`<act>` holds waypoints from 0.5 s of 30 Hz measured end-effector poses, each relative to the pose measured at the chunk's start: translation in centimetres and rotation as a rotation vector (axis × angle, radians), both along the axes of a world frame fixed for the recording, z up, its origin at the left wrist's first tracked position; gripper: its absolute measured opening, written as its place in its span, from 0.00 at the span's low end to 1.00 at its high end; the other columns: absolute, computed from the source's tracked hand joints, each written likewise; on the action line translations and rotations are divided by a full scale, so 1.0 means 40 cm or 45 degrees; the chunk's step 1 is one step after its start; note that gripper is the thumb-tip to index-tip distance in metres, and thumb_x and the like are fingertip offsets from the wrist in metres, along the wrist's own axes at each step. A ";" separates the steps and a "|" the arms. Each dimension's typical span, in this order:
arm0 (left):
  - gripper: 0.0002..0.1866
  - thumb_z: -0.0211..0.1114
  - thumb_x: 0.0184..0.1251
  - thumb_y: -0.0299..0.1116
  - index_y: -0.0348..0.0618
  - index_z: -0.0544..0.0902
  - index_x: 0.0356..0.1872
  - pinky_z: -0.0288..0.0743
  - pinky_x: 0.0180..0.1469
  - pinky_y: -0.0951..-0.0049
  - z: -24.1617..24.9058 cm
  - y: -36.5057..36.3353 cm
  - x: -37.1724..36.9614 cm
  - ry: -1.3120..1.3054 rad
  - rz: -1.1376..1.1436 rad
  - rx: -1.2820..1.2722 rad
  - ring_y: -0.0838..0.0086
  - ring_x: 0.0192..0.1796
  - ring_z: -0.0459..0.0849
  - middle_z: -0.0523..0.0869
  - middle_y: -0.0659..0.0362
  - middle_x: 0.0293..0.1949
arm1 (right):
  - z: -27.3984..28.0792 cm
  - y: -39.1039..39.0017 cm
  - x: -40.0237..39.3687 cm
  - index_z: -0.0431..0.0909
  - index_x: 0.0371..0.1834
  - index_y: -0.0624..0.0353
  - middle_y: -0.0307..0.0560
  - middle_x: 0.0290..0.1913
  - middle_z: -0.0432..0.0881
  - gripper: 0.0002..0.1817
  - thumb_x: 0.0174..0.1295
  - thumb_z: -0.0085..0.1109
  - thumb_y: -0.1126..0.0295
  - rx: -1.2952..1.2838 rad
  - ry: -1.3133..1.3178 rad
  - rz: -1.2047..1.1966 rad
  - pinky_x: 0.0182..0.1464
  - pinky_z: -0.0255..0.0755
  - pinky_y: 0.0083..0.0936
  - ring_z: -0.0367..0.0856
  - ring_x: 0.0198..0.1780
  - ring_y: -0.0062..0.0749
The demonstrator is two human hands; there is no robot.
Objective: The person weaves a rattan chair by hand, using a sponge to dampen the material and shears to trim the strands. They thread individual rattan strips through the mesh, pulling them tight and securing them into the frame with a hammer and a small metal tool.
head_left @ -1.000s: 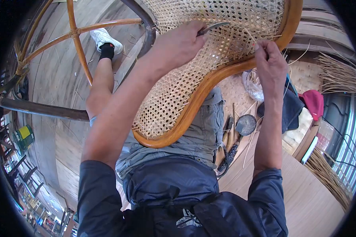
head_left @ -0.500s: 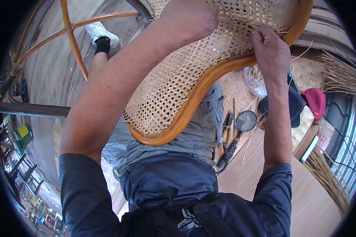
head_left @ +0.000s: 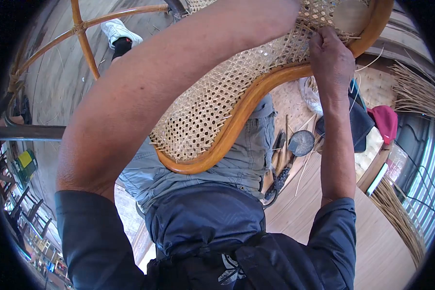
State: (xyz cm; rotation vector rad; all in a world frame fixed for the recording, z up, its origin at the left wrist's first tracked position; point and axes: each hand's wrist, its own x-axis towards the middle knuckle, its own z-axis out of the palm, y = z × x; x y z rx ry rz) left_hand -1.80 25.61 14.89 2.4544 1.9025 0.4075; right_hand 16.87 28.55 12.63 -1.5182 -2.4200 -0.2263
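Note:
A woven cane panel [head_left: 195,116], set in a curved orange-brown rattan frame [head_left: 241,108], rests across my lap and slants up to the right. My right hand [head_left: 331,58] is closed in a pinch on a thin cane strand at the panel's inner edge, close to the rim. My left hand [head_left: 280,13] is over the upper part of the panel, partly cut off by the top of the view. Its fingers are hidden. Short cane ends stick out over the rim beside my right hand.
To the right are a plastic bag [head_left: 310,95], a round grey container [head_left: 302,143], a red cap [head_left: 385,123] and bundles of cane strips [head_left: 415,91]. A rattan frame piece [head_left: 81,31] and a dark pole [head_left: 30,133] stand at left.
My left hand and forearm have moved right and upward, toward my right hand. My right hand has shifted slightly upward, still pinched at the rim. The view has shifted a little.

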 end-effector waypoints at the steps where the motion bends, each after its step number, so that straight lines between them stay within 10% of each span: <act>1: 0.11 0.55 0.56 0.29 0.38 0.86 0.30 0.79 0.37 0.63 0.019 -0.001 0.009 0.050 0.028 -0.087 0.59 0.36 0.86 0.86 0.48 0.32 | 0.000 0.000 0.000 0.77 0.35 0.54 0.55 0.28 0.82 0.09 0.61 0.53 0.61 0.001 0.024 0.019 0.37 0.74 0.46 0.82 0.34 0.53; 15: 0.11 0.58 0.52 0.31 0.43 0.86 0.34 0.78 0.42 0.61 0.019 0.045 -0.010 0.041 -0.121 -0.308 0.59 0.40 0.85 0.86 0.52 0.36 | -0.008 0.026 0.013 0.78 0.35 0.53 0.51 0.32 0.83 0.10 0.63 0.53 0.59 0.054 0.070 0.165 0.39 0.73 0.41 0.81 0.36 0.51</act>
